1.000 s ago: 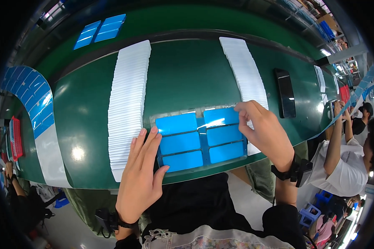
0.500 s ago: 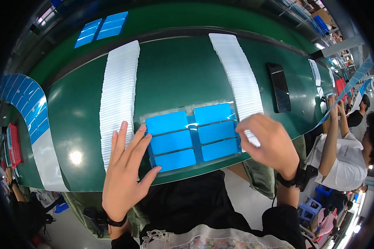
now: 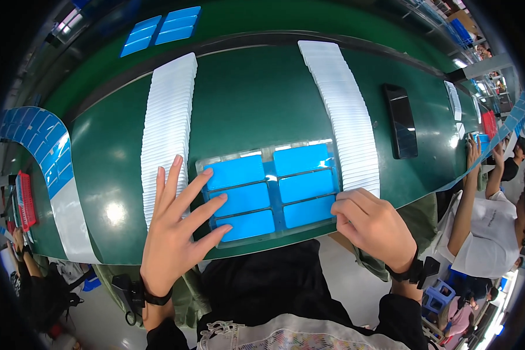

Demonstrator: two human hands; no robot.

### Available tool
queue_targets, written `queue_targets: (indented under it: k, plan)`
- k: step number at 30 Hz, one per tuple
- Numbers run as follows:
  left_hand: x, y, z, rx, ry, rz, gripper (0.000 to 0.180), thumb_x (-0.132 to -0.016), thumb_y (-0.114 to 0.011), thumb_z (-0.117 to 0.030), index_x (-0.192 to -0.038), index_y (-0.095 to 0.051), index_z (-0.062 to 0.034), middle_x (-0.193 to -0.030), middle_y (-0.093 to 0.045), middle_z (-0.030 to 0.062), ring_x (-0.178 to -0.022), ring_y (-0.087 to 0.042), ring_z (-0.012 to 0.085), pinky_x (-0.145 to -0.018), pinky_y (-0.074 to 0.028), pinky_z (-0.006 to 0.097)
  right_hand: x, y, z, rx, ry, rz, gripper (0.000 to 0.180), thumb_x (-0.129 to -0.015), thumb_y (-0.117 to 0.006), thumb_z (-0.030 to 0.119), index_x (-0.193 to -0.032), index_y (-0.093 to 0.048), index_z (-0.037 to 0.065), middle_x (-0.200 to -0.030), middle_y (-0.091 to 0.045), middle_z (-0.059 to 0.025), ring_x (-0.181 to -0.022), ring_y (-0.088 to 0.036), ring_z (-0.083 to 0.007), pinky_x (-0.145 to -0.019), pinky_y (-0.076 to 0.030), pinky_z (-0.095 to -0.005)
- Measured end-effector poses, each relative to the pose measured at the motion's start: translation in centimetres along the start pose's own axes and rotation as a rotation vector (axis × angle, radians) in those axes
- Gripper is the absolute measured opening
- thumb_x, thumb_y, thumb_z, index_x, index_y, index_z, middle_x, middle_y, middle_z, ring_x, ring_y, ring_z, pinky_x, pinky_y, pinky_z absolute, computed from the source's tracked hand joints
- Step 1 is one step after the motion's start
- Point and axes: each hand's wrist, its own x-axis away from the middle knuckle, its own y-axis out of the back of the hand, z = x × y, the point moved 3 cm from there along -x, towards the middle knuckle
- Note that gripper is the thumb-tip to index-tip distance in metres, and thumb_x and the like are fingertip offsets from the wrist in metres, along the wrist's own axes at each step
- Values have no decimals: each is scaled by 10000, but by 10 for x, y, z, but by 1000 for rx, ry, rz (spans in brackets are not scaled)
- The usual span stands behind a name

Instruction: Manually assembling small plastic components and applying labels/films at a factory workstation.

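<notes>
A clear shallow tray (image 3: 263,238) lies at the table's near edge, holding several flat blue rectangular pieces (image 3: 302,185) in two columns. My left hand (image 3: 178,224) is open with fingers spread, its fingertips touching or just over the left column's outer edge. At the tray's lower right corner, my right hand (image 3: 374,224) is closed in a pinch, fingertips against the end of the nearest right piece. Whatever may be between those fingertips is hidden. Long overlapping rows of thin white cards flank the tray: a left row (image 3: 168,122) and a right row (image 3: 344,105).
A black phone (image 3: 401,121) lies right of the right row. A curved strip with blue labels (image 3: 44,140) hangs at the left, near a red basket (image 3: 25,198). More blue pieces (image 3: 178,26) lie beyond the table's far ledge. Another person's hands (image 3: 475,154) work at the right.
My right hand has come down along the tray's right side, its fingers drawn tighter together. My left fingertips have shifted slightly right onto the blue pieces. The far blue pieces appear farther right.
</notes>
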Motion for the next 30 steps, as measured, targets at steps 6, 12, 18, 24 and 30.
queue_targets:
  k: [6,12,18,24,30]
  plan:
    - [-2,-2,13,-29,-39,-14,440,-651,-943,-216,-1081,-865,-160,-1484,-675,59,-1589,-312,469,-1269,-68,749,-18,12,-19,-52,199,-25,206,-768,-810,46,-949,-717,21,-1055,-724,-87,-964,-693,-289,-795,-580,-390]
    - [-11,-6,12,-43,-66,28,403,-722,-946,-351,-1103,-864,-249,-1464,-688,-45,-1602,-305,411,-1259,19,763,-42,9,-52,24,140,98,358,-774,-900,352,-1109,-853,232,-1382,-731,57,-1513,-457,-318,-1202,-263,-651]
    - [-37,-18,-2,-58,-158,86,390,-746,-921,-430,-1103,-859,-286,-1477,-672,-77,-1601,-318,376,-1239,9,804,-75,-15,-32,-89,312,129,380,-820,-850,466,-1147,-852,273,-1467,-680,83,-1582,-363,-314,-1256,-166,-694]
    - [-29,-13,4,-38,-117,103,398,-744,-929,-301,-1135,-857,-276,-1488,-671,-39,-1593,-322,417,-1267,3,755,-54,-9,-42,-38,225,136,376,-785,-866,453,-1127,-864,298,-1458,-690,77,-1567,-386,-375,-1252,-152,-693]
    - [2,-7,8,-95,-32,13,287,-842,-868,-259,-1125,-852,-217,-1504,-653,-35,-1588,-333,408,-1259,-53,769,-41,16,-29,118,145,2,256,-825,-877,298,-1049,-847,177,-1235,-777,-7,-1356,-601,-322,-1131,-418,-585]
